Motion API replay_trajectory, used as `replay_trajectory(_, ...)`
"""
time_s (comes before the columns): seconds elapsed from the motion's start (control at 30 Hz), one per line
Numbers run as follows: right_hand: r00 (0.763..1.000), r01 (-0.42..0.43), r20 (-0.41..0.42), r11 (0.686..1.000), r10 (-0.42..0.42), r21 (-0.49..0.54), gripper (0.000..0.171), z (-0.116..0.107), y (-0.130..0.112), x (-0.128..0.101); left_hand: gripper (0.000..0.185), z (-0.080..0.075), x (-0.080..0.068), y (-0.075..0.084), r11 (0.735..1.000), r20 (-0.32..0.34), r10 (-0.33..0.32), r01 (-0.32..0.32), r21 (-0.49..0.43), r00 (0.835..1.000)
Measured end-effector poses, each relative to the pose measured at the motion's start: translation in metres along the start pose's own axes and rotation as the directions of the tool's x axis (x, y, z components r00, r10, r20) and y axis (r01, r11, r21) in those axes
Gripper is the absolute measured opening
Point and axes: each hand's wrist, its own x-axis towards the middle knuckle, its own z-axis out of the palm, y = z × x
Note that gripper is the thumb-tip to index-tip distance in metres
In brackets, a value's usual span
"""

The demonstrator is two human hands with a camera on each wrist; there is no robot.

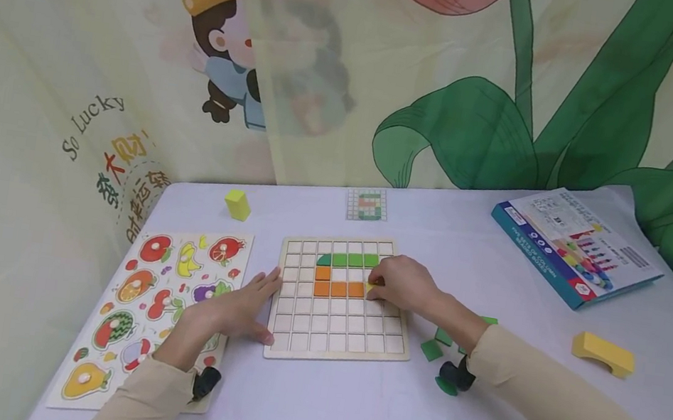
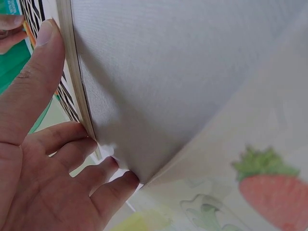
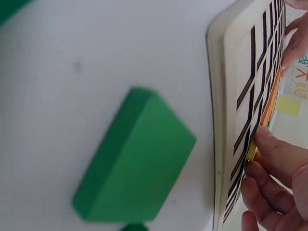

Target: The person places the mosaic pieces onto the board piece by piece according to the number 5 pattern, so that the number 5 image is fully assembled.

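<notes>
A wooden grid board (image 1: pixel 339 327) lies flat in front of me. Green tiles (image 1: pixel 355 261) fill part of one row on it, the leftmost with a rounded corner. Orange tiles (image 1: pixel 339 288) sit below them. With thumb and fingertips, my right hand (image 1: pixel 406 284) pinches a small yellow tile (image 3: pixel 251 150) at the grid, right of the orange row. My left hand (image 1: pixel 238 310) rests against the board's left edge, its fingers extended; in the left wrist view the thumb (image 2: pixel 36 72) lies along the rim.
Loose green tiles (image 1: pixel 431 350) lie beside the board, under my right forearm. A pattern card (image 1: pixel 367 205) is behind the board. A fruit puzzle board (image 1: pixel 167 330) lies left, a yellow-green block (image 1: pixel 237 205) behind it. Right are a boxed set (image 1: pixel 576 247) and a yellow arch block (image 1: pixel 603 354).
</notes>
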Motion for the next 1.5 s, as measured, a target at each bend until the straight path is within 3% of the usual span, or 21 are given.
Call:
replay_trajectory(0.27,1.000,-0.016,0.006,0.999,0.016,0.032,0.022,0.006,0.002,-0.004,0.097,0.006,0.002,-0.002,1.000,0.009,0.007,-0.007,-0.003,1.000)
replay_trajectory(0.43,0.998,-0.006,0.055,0.995,0.001,0.097,0.023,0.004,0.013,-0.008,0.098,0.008,0.005,-0.002,1.000,0.008,0.016,-0.016,-0.001,1.000)
replay_trajectory(0.87,0.993,-0.079,0.104,0.950,0.050,0.302,0.025,-0.038,0.086,-0.050,0.100,0.007,0.005,-0.004,1.000,0.007,0.002,-0.002,0.012,1.000)
replay_trajectory(1.13,0.979,-0.114,0.197,0.947,0.055,0.302,0.031,-0.046,0.125,-0.091,0.099,0.004,0.003,-0.004,1.000,0.009,0.013,-0.013,0.016,1.000)
replay_trajectory(1.5,0.980,-0.156,0.161,0.956,0.118,0.247,0.034,-0.042,0.145,-0.132,0.099,0.000,0.004,-0.005,0.999,0.013,0.024,-0.024,0.028,1.000)
